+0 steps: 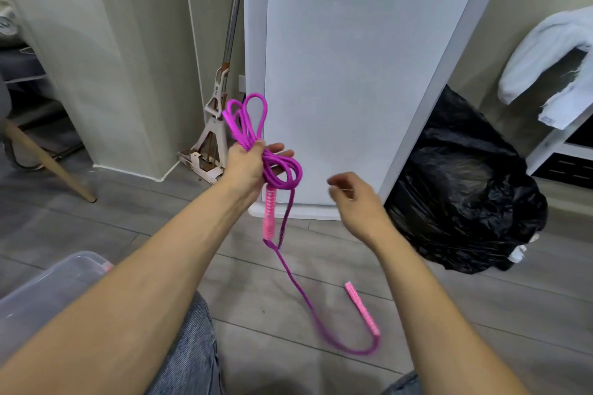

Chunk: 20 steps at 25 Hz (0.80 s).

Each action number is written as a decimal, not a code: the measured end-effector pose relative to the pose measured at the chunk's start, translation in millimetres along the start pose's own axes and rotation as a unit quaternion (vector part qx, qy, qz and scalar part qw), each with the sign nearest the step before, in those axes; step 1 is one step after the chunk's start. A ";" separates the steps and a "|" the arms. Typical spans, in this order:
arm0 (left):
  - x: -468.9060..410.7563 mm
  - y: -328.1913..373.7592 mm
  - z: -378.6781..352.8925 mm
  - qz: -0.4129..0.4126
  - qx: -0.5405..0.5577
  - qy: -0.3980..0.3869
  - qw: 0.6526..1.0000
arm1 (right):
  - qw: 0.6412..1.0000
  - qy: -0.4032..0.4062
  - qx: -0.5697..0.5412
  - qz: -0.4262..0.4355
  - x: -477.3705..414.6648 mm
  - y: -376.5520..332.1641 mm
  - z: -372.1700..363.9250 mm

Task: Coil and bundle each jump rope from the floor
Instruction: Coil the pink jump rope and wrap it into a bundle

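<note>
My left hand (247,167) grips a bunch of coiled loops of a purple jump rope (253,125), held up in front of the white appliance. One pink handle (269,213) hangs straight down below that hand. The free tail of the rope (298,285) trails down to the floor and curves to the second pink handle (361,306), which lies on the floorboards. My right hand (353,199) hovers to the right of the coil with fingers loosely curled, holding nothing and not touching the rope.
A tall white appliance (353,74) stands straight ahead. A full black rubbish bag (459,189) sits at its right, a mop (218,125) leans at its left. A clear plastic bin (45,292) is at lower left, a chair leg (48,163) at far left.
</note>
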<state>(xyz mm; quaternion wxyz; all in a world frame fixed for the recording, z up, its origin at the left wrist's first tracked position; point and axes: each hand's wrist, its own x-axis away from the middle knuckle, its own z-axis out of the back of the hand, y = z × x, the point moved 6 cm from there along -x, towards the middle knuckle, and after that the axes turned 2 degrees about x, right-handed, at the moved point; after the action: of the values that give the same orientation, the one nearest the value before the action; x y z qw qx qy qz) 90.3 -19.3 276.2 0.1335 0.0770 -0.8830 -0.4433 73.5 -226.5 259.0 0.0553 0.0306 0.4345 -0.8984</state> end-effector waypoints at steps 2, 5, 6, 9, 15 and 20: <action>6.7 -10.4 -11.2 0.033 0.019 -0.037 0.999 | 0.992 -0.084 -0.099 0.001 6.9 -12.5 -32.8; 14.3 -15.8 -20.5 0.072 0.052 -0.077 0.993 | 0.980 -0.130 -0.149 0.002 12.5 -20.3 -51.1; 12.8 -15.1 -19.1 0.075 0.055 -0.075 0.993 | 0.979 -0.131 -0.158 0.003 12.0 -20.9 -49.0; 3.5 -8.0 -8.3 0.070 0.070 -0.045 0.994 | 0.980 -0.138 -0.146 -0.015 13.1 -19.2 -33.4; -17.5 9.0 23.7 0.011 0.009 0.014 1.000 | 0.974 -0.205 -0.084 -0.049 15.5 -1.6 3.7; -11.4 6.9 10.6 -0.068 -0.243 -0.083 0.964 | 0.995 -0.068 0.077 -0.014 9.7 5.8 36.5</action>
<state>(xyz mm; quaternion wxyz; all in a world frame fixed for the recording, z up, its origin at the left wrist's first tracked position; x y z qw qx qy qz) 97.8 -4.2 273.9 0.0436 0.0649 -0.7495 -0.6574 64.3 -259.4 276.2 0.0699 -0.0327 0.3600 -0.9297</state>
